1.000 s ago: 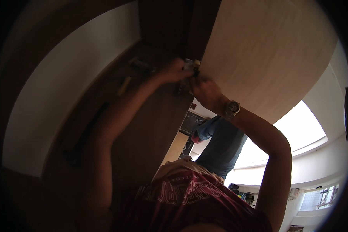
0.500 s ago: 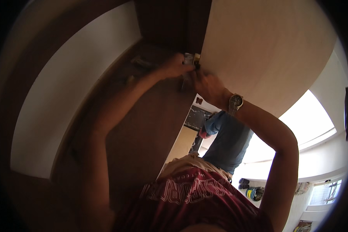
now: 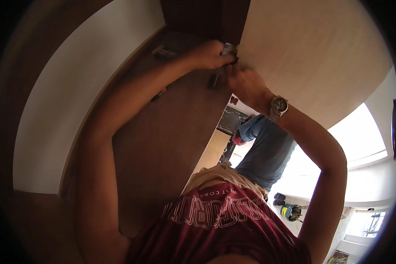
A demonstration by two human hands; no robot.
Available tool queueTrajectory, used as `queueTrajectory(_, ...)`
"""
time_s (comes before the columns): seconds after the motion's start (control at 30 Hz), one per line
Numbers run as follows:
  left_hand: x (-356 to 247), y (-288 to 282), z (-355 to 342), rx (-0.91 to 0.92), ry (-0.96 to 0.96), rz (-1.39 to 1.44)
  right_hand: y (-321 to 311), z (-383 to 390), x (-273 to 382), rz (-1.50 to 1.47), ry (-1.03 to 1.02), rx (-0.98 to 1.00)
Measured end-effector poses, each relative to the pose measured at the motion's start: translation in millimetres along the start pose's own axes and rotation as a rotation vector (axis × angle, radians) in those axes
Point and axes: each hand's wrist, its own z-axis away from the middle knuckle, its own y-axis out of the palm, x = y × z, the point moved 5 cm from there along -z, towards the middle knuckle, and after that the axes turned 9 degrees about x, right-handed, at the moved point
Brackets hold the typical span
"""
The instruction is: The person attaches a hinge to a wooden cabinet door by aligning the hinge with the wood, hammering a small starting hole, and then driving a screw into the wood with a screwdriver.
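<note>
Both my arms reach up to the corner where a dark brown board [image 3: 163, 145] meets a pale wooden panel [image 3: 312, 57]. A small shiny metal fitting [image 3: 229, 49], perhaps a hinge, sits at that edge. My left hand [image 3: 210, 55] is closed on it, with the fingertips against the panel's edge. Just below, my right hand [image 3: 247, 83] has its fingers bent and pressed together close to the left fingertips. Whatever they pinch is hidden. A wristwatch [image 3: 279, 105] is on my right wrist. A small dark piece with a shiny edge [image 3: 214, 80] lies on the board beside the right hand.
On the brown board lie a small pale object [image 3: 165, 53] and another small item [image 3: 160, 93] by my left forearm. A white curved strip [image 3: 75, 88] borders the board on the left. Lower right, a bucket [image 3: 290, 212] and dark footwear [image 3: 279, 199] stand on the floor.
The whole view has shifted, so both hands appear higher and further right. They stay at the same fitting. The small item by my left forearm shows more clearly.
</note>
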Motion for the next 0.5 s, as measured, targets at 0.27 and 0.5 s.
queueTrajectory(0.27,-4,5,8,-0.133,-0.011,0.089,-9,5,-10,-0.08,-0.013,-0.065)
queueTrajectory(0.5,7,4,0,0.001,-0.01,-0.156,-8,4,2,-0.08,0.018,0.072)
